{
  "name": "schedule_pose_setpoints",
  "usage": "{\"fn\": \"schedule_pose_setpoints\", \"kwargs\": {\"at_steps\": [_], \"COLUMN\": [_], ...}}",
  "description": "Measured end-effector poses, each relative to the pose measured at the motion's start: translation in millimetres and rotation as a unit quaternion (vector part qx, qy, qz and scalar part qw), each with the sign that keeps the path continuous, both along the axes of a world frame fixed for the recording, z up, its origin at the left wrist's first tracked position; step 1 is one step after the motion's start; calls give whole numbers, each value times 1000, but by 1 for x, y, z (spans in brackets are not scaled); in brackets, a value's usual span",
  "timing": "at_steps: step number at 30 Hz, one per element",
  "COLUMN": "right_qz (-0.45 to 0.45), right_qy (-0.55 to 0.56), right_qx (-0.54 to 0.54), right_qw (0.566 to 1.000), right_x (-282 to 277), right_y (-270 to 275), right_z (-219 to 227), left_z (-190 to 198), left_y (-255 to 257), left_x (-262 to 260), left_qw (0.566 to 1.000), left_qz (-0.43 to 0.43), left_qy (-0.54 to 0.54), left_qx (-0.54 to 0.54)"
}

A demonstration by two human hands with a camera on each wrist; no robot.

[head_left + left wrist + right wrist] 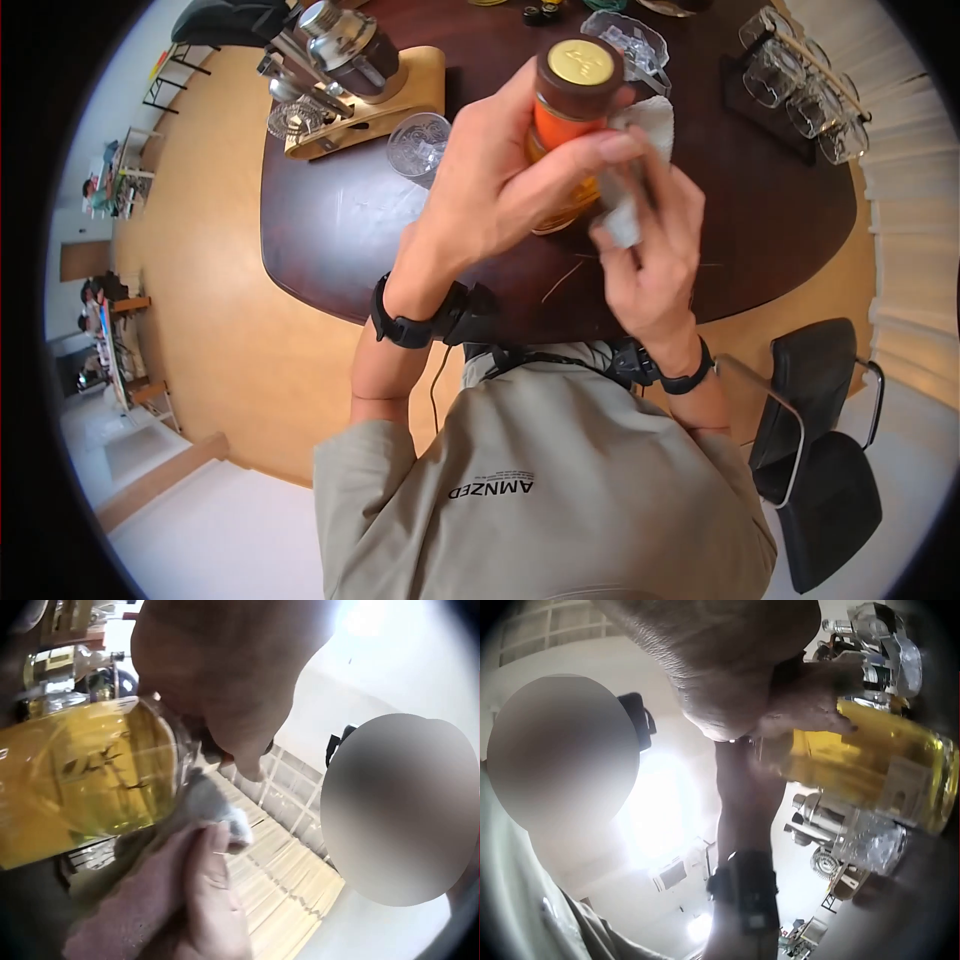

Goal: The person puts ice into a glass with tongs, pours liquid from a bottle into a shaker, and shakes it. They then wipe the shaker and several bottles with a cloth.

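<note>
A bottle (578, 110) of yellow liquid with a dark, gold-topped cap stands over the near side of the dark table (330, 220). My left hand (485, 185) wraps its upper part, thumb across the front. On the other side, my right hand (655, 250), blurred in the head view, grips a white cloth (655, 122) against the bottle. In the left wrist view the cloth (217, 806) is bunched beside the bottle's narrowing end, with the right thumb on it. The right wrist view shows the bottle's body (862, 757) tilted across the picture.
A cut-glass tumbler (418, 150) with ice stands left of the bottle. Behind it, a wooden stand (425, 85) carries a metal shaker (350, 50) and bar tools. A clear dish of ice (632, 45) lies beyond. Hanging glasses (800, 85) and a black chair (825, 430) are at right.
</note>
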State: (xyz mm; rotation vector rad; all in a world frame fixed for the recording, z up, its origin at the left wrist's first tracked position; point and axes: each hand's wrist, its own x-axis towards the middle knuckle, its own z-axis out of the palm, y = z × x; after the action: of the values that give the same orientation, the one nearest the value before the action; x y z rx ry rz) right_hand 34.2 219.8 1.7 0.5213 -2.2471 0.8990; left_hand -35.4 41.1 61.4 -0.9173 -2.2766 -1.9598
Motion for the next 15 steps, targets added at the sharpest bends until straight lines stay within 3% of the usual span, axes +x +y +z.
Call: {"fn": "schedule_pose_setpoints", "kwargs": {"at_steps": [2, 7, 8, 10, 13, 15], "right_qz": [7, 14, 19, 49, 74, 80], "right_qy": [-25, -8, -84, -206, -135, -96], "right_qx": [-1, -16, -49, -156, -147, -147], "right_qw": [1000, 1000, 995, 965, 977, 981], "right_x": [17, 31, 32, 34, 37, 33], "right_y": [-15, -22, -20, -19, -20, -22], "right_z": [-3, -58, -64, -62, -34, -28], "left_z": [-13, -31, -31, -31, -18, -13], "left_y": [-1, 13, 15, 21, 19, 25], "left_x": [-6, -3, -2, -1, 1, 4], "left_qw": [999, 992, 993, 980, 983, 983], "left_qz": [10, 73, 68, 154, 167, 162], "left_qy": [35, 61, 59, 30, 60, 61], "left_qx": [4, 86, 82, 119, 41, 58]}}
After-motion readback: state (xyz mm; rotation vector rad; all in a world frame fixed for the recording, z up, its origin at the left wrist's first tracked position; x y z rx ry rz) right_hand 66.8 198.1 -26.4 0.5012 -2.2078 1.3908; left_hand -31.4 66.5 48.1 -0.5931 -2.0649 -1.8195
